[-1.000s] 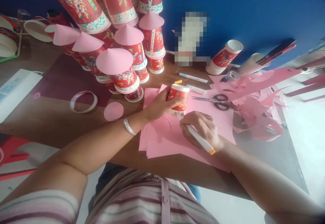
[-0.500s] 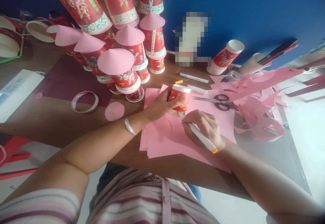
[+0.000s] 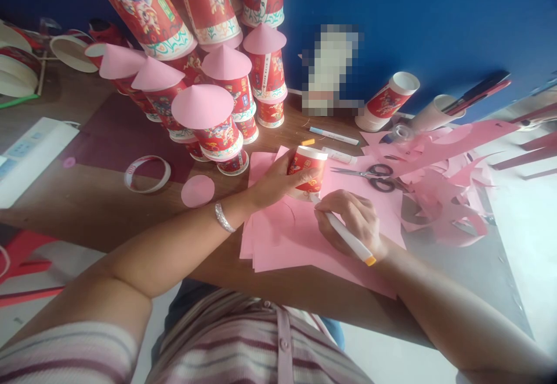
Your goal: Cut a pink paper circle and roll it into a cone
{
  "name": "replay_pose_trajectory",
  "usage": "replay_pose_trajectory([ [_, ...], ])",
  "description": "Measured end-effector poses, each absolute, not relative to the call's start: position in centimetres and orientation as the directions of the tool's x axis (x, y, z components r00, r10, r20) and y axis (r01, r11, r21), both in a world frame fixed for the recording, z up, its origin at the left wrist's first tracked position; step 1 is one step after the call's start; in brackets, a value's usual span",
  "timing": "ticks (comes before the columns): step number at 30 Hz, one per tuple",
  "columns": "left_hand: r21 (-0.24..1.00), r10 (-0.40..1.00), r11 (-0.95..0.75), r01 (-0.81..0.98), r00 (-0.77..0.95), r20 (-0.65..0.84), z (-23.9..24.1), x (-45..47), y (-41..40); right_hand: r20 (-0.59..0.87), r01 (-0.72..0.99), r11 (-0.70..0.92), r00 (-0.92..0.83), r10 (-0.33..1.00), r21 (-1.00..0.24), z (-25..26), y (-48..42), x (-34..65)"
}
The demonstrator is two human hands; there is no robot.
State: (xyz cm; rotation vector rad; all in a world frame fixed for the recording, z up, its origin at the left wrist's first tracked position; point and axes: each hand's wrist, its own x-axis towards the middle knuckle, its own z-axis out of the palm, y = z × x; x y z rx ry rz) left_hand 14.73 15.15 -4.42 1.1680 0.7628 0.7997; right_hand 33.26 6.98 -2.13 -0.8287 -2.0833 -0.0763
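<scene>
A red patterned paper cup [image 3: 308,169] stands on the pink paper sheets [image 3: 278,239], with my left hand [image 3: 276,181] wrapped around its left side. My right hand [image 3: 354,221] grips a white marker pen [image 3: 350,239] with an orange end, its tip at the white band low on the cup. Beside the cup lie dark-handled scissors [image 3: 378,176], a capped white pen [image 3: 338,155] and a small orange cap [image 3: 307,141]. Farther back is a blue-and-white marker [image 3: 333,136].
Stacked red cups with pink paper cones [image 3: 202,107] rise at the left. A pink disc [image 3: 198,191] and a cut cup ring [image 3: 147,174] lie near my left arm. Pink paper scraps [image 3: 456,187], a cup stack [image 3: 389,100] and a pen holder [image 3: 437,111] occupy the right.
The marker and my right hand have shifted slightly to the right along the cup's lower band. My left hand keeps its hold on the cup. The view has moved a little.
</scene>
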Motion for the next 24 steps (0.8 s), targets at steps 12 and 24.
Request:
replay_pose_trajectory([
  [12, 0.977, 0.85, 0.175, -0.119, 0.519, -0.089, -4.13, 14.65, 15.09, 0.742, 0.589, 0.775, -0.409, 0.531, -0.23, -2.01, 7.02, 33.13],
  [24, 0.985, 0.839, 0.151, -0.079, 0.537, -0.085, -3.8, 14.65, 15.04, 0.737, 0.583, 0.779, -0.418, 0.531, -0.231, -2.04, 7.14, 33.21],
])
